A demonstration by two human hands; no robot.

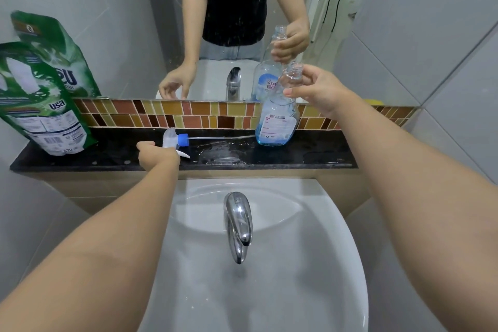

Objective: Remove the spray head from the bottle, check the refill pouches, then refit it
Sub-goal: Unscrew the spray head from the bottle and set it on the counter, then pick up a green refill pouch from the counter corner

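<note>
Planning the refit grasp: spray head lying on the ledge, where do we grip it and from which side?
Grip the spray head around its white body, just left of the blue collar, coming from above and the front. It lies on its side on the black ledge, dip tube trailing right toward the bottle. The left hand is already there.
</note>
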